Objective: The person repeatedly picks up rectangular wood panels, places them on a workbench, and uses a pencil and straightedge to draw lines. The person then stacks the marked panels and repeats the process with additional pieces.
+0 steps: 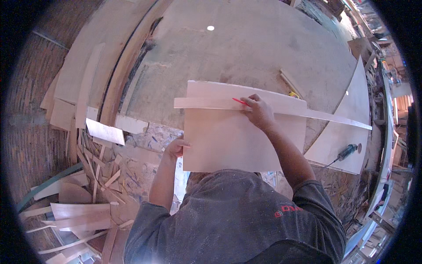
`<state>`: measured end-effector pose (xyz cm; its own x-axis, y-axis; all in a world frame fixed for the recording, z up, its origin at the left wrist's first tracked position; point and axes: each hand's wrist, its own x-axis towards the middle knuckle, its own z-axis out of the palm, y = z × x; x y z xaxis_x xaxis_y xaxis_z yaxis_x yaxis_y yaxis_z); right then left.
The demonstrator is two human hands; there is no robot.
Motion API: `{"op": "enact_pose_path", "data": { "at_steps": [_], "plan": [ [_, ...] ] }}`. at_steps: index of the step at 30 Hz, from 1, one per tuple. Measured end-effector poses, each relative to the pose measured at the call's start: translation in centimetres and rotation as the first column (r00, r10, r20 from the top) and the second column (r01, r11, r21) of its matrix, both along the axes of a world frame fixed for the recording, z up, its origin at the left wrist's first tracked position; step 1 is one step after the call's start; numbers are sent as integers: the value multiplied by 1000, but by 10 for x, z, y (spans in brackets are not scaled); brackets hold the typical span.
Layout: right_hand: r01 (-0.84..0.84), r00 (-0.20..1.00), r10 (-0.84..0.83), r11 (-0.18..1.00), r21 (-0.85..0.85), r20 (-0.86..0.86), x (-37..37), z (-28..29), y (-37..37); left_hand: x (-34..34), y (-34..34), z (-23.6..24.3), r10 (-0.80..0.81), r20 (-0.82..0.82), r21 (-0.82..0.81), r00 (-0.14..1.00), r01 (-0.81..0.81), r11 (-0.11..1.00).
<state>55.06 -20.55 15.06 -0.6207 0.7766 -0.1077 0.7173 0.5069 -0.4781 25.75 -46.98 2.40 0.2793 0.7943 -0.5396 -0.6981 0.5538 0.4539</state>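
A pale, flat rectangular board (241, 141) lies in front of me over the work table. My left hand (176, 147) grips its left edge, the thumb resting on top and the other fingers mostly hidden. Across the board's far part runs a long, narrow wooden strip (325, 116), sticking out past both sides. Near the strip's middle, my right hand (260, 112) is closed around a slim red pencil (239, 101). The pencil's tip points left, over the strip.
Under the board spreads a large dusty tabletop (246, 48). On the right, a green hand-held power tool (347, 152) with a disc lies on a pale triangular sheet (347, 110). Wood offcuts (81, 215) litter the floor at lower left. A short wood piece (290, 83) lies beyond the board.
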Motion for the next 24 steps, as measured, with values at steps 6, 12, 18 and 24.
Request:
{"op": "enact_pose_path", "data": {
  "at_steps": [6,12,18,24],
  "plan": [
    [-35,999,35,999,14,39,-10,-11,-8,18,7,19,140,-130,-120,982,-155,981],
    [-29,996,24,998,49,91,-11,-22,-4,37,24,31,173,-386,-238,906,-279,930],
    [-18,1000,18,998,67,4,-11,-20,-8,31,29,29,10,-663,-215,748,-203,955],
    [-33,999,34,999,40,-28,-19,-20,-22,12,8,-16,23,-637,-211,770,-203,956]
  ]
}}
